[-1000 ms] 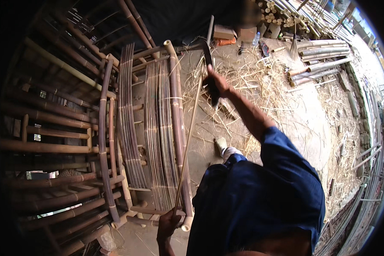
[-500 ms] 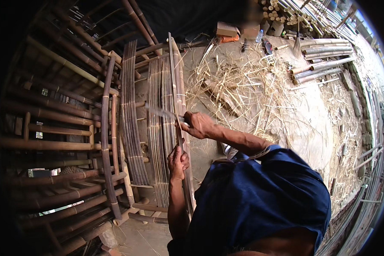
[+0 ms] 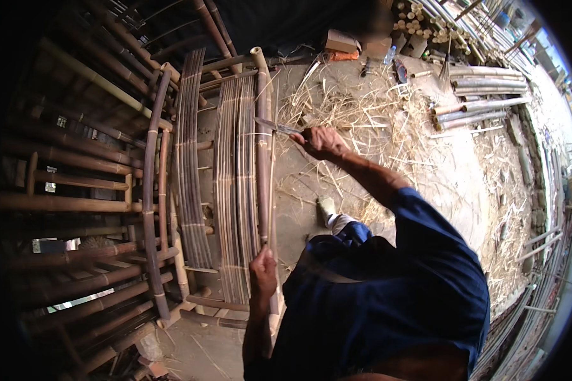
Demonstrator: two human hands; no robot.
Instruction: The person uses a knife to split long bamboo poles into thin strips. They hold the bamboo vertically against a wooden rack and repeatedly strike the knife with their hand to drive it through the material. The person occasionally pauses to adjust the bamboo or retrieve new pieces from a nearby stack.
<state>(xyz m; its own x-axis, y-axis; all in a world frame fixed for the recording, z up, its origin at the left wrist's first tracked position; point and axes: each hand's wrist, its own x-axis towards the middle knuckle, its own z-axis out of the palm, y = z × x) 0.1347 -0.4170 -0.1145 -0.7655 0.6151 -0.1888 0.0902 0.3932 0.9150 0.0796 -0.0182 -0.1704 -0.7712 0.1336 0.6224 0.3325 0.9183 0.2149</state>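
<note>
My right hand (image 3: 324, 143) is closed around the handle of a knife (image 3: 276, 127), out beyond my left hand. Its blade points left, crossing the thick bamboo pole at the edge of a bamboo bench frame. Nearer to me, my left hand (image 3: 262, 272) is a fist around the near end of a thin bamboo strip (image 3: 271, 190). That strip runs away along the pole's right side toward the blade; whether the two touch is unclear. Left of the pole (image 3: 264, 165), long dark bamboo slats (image 3: 235, 190) lie side by side on the frame.
Stacked bamboo frames (image 3: 76, 202) fill the left side. Pale shavings (image 3: 356, 108) litter the floor to the right. Cut bamboo poles (image 3: 489, 82) lie at the far right, near a broom (image 3: 444, 71). A cardboard box (image 3: 342, 42) and a plastic bottle (image 3: 389, 54) stand at the back.
My right hand has moved away from me and rightward with the knife, farther from my left hand. My left hand has come slightly nearer. The strip has shifted from over the slats to beside the pole.
</note>
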